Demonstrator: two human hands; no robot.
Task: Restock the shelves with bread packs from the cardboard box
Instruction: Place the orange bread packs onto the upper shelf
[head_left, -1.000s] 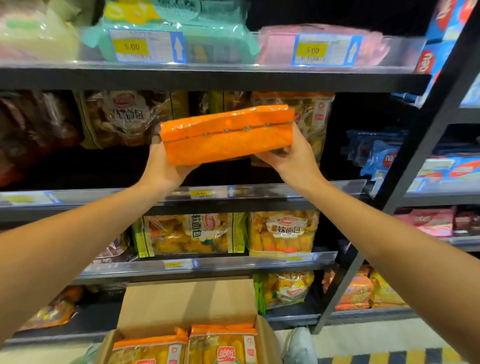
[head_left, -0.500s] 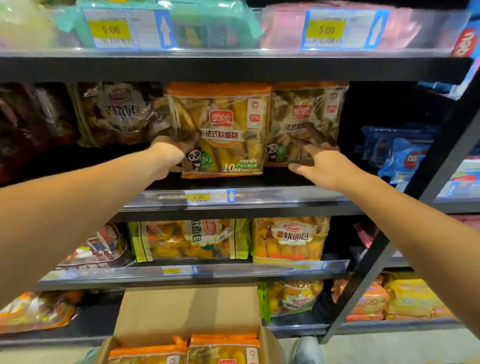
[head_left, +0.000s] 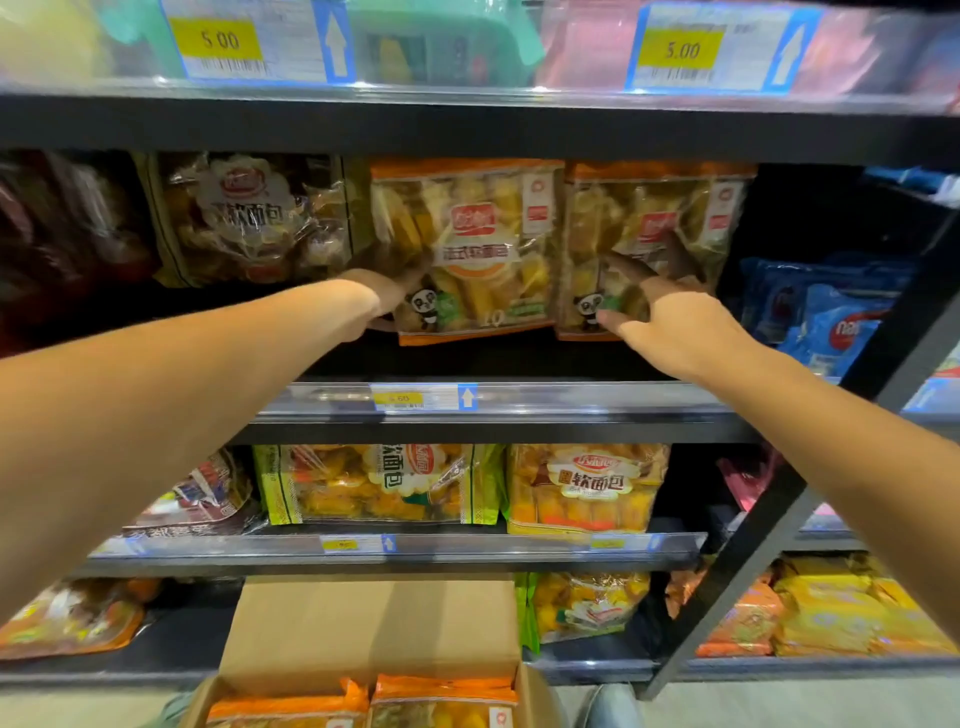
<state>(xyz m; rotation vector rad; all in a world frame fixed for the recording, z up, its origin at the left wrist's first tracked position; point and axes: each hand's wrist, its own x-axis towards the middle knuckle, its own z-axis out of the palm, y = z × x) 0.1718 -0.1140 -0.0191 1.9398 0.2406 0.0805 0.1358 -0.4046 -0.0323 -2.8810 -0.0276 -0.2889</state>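
An orange-topped bread pack (head_left: 467, 249) stands upright on the middle shelf (head_left: 571, 402), next to a second pack of the same kind (head_left: 654, 218) on its right. My left hand (head_left: 376, 304) holds the first pack at its lower left corner, with the fingertips hidden behind the pack. The straight, spread fingers of my right hand (head_left: 670, 322) touch the front of the second pack. Below, the open cardboard box (head_left: 374, 623) shows two more orange-topped packs (head_left: 441, 699) side by side.
A brown-labelled bread bag (head_left: 249, 218) stands left of the placed pack, and blue packets (head_left: 831, 312) fill the neighbouring rack on the right. Lower shelves carry green and yellow bread bags (head_left: 374, 483). A black upright post (head_left: 769, 530) slants along the right side.
One second ago both hands held the pack flat in front of the shelf. It now stands upright on the shelf, and my right hand has shifted to the neighbouring pack.
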